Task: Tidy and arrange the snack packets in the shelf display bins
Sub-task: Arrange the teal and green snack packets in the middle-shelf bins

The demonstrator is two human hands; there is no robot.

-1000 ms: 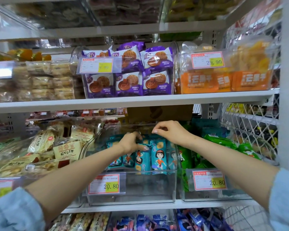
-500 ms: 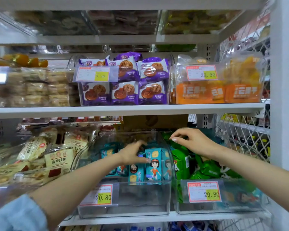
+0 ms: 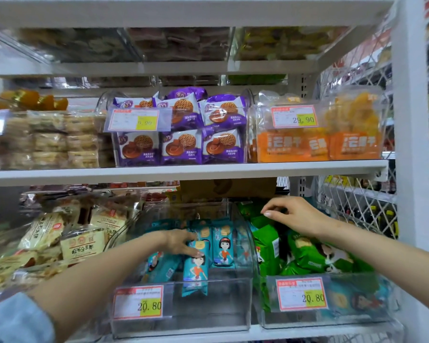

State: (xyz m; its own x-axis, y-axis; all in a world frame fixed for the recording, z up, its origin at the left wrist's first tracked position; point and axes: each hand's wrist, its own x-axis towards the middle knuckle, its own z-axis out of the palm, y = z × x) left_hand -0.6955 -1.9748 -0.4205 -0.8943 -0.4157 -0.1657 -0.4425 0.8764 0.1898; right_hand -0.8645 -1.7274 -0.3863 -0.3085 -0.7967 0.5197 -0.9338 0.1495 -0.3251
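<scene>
My left hand [image 3: 180, 243] reaches into the middle clear bin [image 3: 208, 310] on the lower shelf. Its fingers grip the top of a teal snack packet [image 3: 195, 271] with a cartoon girl on it. That packet stands upright near the bin's front. More teal packets [image 3: 224, 243] stand in a row behind it, and others lean at the left. My right hand [image 3: 295, 216] hovers over the green packets [image 3: 305, 253] in the neighbouring bin [image 3: 357, 315]. Its fingers are loosely bent and hold nothing.
Price tags [image 3: 138, 302] hang on both bin fronts. Beige packets [image 3: 82, 243] fill the bin at the left. On the shelf board [image 3: 183, 169] above stand purple cookie packs [image 3: 181, 144] and orange packs [image 3: 320, 144]. A white upright [image 3: 410, 144] and wire mesh [image 3: 357, 206] close the right side.
My left hand has drawn one teal packet forward and lower in the bin. My right hand moved right, from over the teal bin to above the green packets. The view tilted upward.
</scene>
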